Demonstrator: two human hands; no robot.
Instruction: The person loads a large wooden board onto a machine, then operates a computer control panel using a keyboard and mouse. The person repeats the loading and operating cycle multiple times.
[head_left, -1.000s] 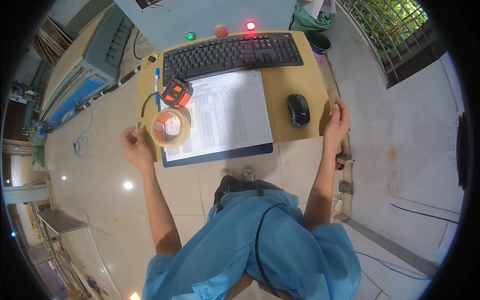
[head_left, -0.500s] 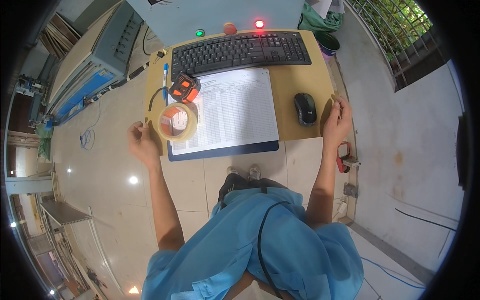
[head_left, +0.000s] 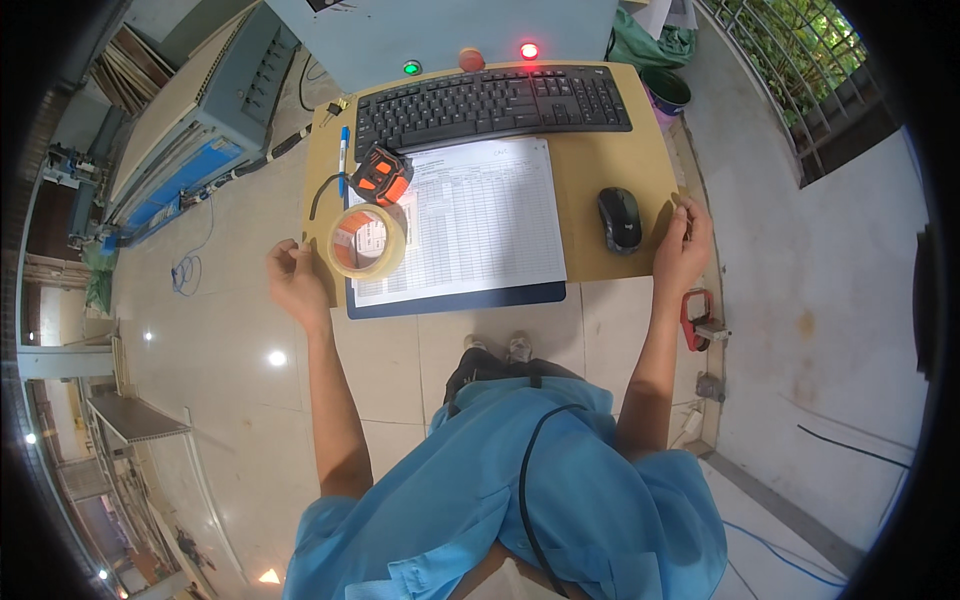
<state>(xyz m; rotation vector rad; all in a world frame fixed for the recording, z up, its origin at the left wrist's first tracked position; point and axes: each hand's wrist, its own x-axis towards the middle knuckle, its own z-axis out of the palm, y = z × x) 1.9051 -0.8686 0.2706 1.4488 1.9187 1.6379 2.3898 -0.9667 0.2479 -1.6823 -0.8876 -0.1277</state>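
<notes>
With curled fingers, my left hand (head_left: 297,284) grips the left edge of a tan board (head_left: 640,165) that juts out like a shelf. My right hand (head_left: 683,248) is closed on the opposite edge, beside a black computer mouse (head_left: 620,220). Nearest my left hand lies a roll of clear tape (head_left: 394,245), on a printed table sheet (head_left: 490,220). The sheet rests on a dark blue clipboard (head_left: 455,303). An orange and black tape measure (head_left: 383,177) lies above the roll, next to a blue pen (head_left: 344,150). A black keyboard (head_left: 490,108) spans the board's far side.
Behind the keyboard rises a pale blue cabinet (head_left: 420,30) with a green light (head_left: 411,68), a red button (head_left: 471,60) and a lit red light (head_left: 529,51). A large grey-blue machine (head_left: 225,110) stands at left. The wall (head_left: 790,270) is close at right.
The whole view has shifted slightly, so the board and both hands appear a little further right. Both hands keep their places on the board's edges, and the things on it lie as before.
</notes>
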